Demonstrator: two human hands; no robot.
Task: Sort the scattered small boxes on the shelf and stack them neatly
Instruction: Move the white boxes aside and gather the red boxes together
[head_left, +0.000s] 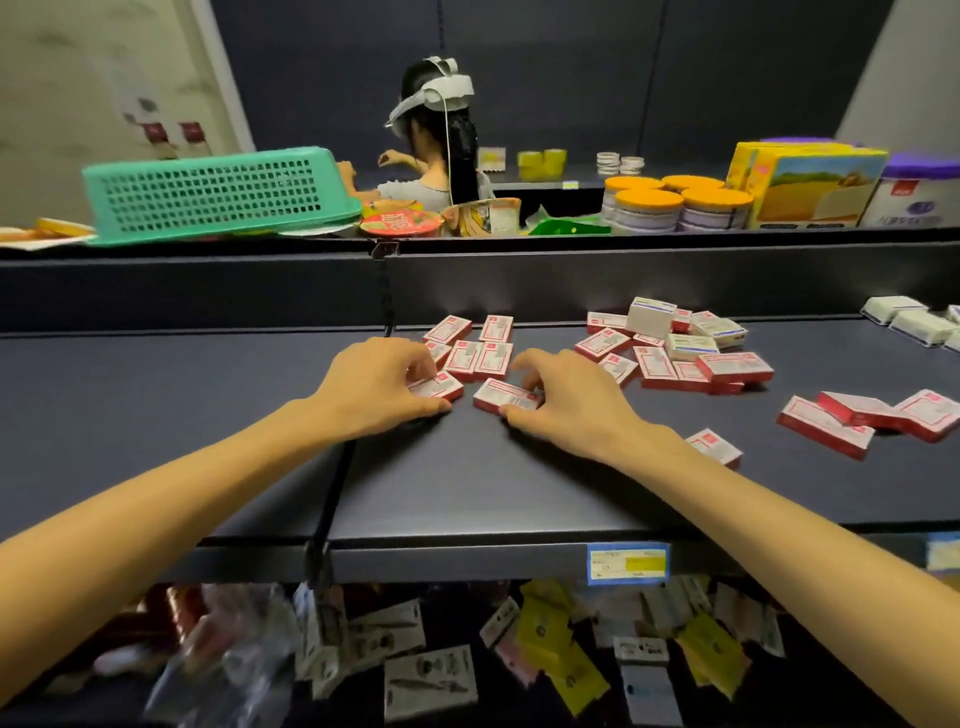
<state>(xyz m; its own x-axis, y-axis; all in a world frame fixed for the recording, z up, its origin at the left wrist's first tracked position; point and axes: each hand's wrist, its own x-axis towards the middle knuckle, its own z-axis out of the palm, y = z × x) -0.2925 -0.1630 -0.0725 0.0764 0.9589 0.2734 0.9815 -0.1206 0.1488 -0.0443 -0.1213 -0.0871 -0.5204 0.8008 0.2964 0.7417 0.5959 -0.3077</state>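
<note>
Small red-and-white boxes lie scattered on a dark shelf. My left hand grips one red-and-white box between thumb and curled fingers. My right hand pinches another red-and-white box lying flat just right of it. Behind my hands, a tidy group of several boxes lies flat in rows. A loose heap of red boxes and paler white boxes sits to the right. Three more red boxes lie at the far right, and a single one by my right forearm.
White boxes sit at the shelf's back right. The upper shelf holds a green basket, noodle cups, orange-lidded tins and a yellow carton. A person with a headset stands beyond. Hanging packets fill the space below.
</note>
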